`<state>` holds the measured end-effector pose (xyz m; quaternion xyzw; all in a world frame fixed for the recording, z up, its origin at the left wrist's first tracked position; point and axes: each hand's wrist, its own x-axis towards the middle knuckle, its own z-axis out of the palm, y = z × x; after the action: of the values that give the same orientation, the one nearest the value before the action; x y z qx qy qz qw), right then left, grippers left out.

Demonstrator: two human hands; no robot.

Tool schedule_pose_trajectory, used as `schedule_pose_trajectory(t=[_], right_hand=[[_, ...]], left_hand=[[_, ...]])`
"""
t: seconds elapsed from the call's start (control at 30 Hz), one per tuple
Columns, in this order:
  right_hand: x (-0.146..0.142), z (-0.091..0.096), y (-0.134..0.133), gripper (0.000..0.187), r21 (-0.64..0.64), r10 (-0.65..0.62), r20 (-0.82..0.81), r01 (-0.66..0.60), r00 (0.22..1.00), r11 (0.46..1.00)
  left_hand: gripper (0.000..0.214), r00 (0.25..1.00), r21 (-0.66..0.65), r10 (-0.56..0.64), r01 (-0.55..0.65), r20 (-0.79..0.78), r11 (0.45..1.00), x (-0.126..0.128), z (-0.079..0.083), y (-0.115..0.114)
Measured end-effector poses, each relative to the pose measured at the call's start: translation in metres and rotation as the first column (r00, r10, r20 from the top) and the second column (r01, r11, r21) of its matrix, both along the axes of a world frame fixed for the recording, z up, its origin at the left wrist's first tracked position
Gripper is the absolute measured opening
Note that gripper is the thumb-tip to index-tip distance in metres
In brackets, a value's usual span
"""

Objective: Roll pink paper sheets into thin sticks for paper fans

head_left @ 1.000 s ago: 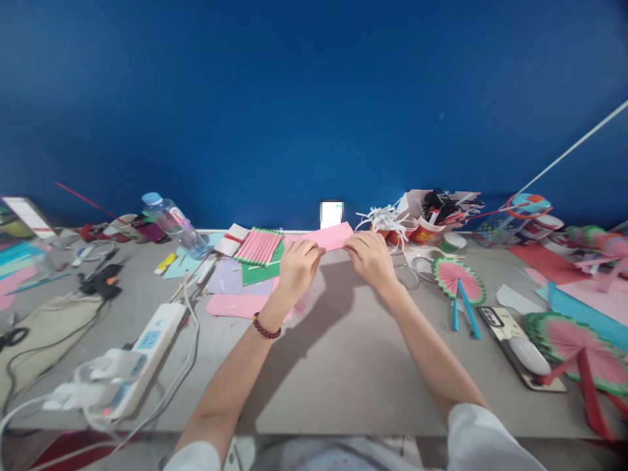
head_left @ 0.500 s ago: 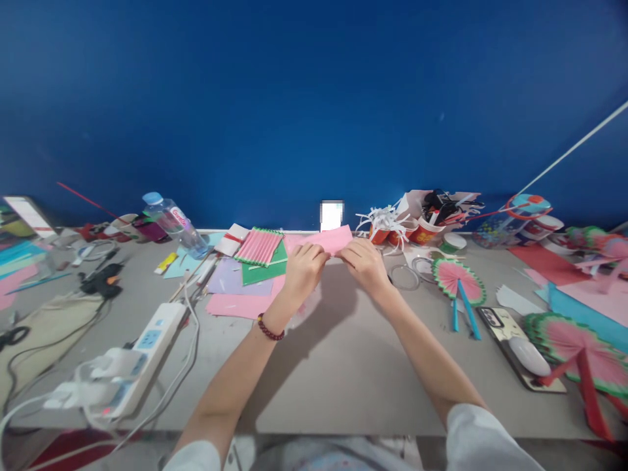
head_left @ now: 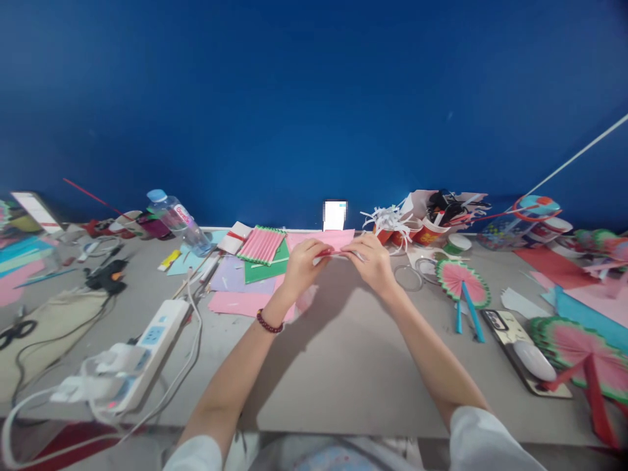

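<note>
A piece of pink paper (head_left: 338, 237) is held up off the table between my two hands. My left hand (head_left: 305, 265) is closed on the paper's near left edge, thumb and fingers pinched. Opposite it, my right hand (head_left: 371, 261) pinches the near right edge. The fingertips of both hands almost meet along that edge. Left of my left hand lie a pleated pink strip with green edges (head_left: 262, 245), a green sheet (head_left: 268, 265), a lilac sheet (head_left: 230, 275) and pink sheets (head_left: 235, 303). Metal rings (head_left: 408, 278) rest to the right of my right hand.
A white power strip (head_left: 159, 337) with plugs and cables lies at left, near a tilted bottle (head_left: 184, 222). Paper fans (head_left: 464, 283), a phone (head_left: 505, 327) and a mouse (head_left: 534, 360) lie at right. Red cups (head_left: 429, 233) stand against the blue wall (head_left: 314, 104).
Both hands still hold the pink paper, and their fingers have shifted slightly along its near edge. The whole view has moved a little, so things appear slightly further right.
</note>
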<state>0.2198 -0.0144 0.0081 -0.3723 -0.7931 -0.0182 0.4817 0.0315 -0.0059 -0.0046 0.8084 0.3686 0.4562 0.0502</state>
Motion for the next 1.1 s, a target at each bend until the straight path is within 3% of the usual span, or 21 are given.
schedule_pose_trajectory(t=[0.23, 0.37, 0.43, 0.53, 0.67, 0.8, 0.93, 1.1], right_hand=[[-0.006, 0.002, -0.006, 0.014, -0.052, -0.034, 0.05, 0.036, 0.998, 0.998], [-0.003, 0.008, -0.006, 0.024, -0.062, 0.003, 0.093, 0.003, 0.996, 0.998], [-0.003, 0.01, -0.006, 0.02, -0.062, 0.022, 0.101, -0.015, 0.995, 0.998], [-0.005, 0.01, -0.008, 0.006, -0.034, 0.017, 0.043, -0.016, 0.999, 0.999], [-0.011, 0.011, -0.015, 0.011, -0.007, -0.028, -0.032, 0.028, 0.999, 1.0], [-0.012, 0.016, -0.022, 0.008, 0.029, -0.134, -0.006, 0.134, 0.991, 0.991], [-0.011, 0.018, -0.022, 0.009, 0.053, -0.107, 0.03, 0.105, 0.994, 0.993], [-0.013, 0.013, -0.02, 0.01, 0.092, -0.094, -0.036, 0.097, 0.995, 0.991]], left_hand=[[0.01, 0.995, -0.01, -0.051, 0.052, 0.083, 0.999, 0.008, -0.004, -0.004], [0.007, 0.98, -0.055, -0.079, 0.09, 0.181, 0.994, 0.007, -0.001, -0.004], [0.007, 0.971, -0.087, -0.091, 0.113, 0.223, 0.99, 0.008, 0.001, -0.005], [0.007, 0.963, -0.122, -0.12, 0.153, 0.242, 0.981, 0.01, 0.006, -0.009], [0.009, 0.955, -0.141, -0.166, 0.205, 0.247, 0.968, 0.013, 0.009, -0.013], [0.011, 0.936, -0.138, -0.165, 0.217, 0.312, 0.966, 0.011, 0.008, -0.011], [0.014, 0.919, -0.128, -0.146, 0.206, 0.367, 0.97, 0.007, 0.008, -0.006], [0.014, 0.914, -0.204, -0.16, 0.248, 0.372, 0.947, 0.011, 0.012, -0.013]])
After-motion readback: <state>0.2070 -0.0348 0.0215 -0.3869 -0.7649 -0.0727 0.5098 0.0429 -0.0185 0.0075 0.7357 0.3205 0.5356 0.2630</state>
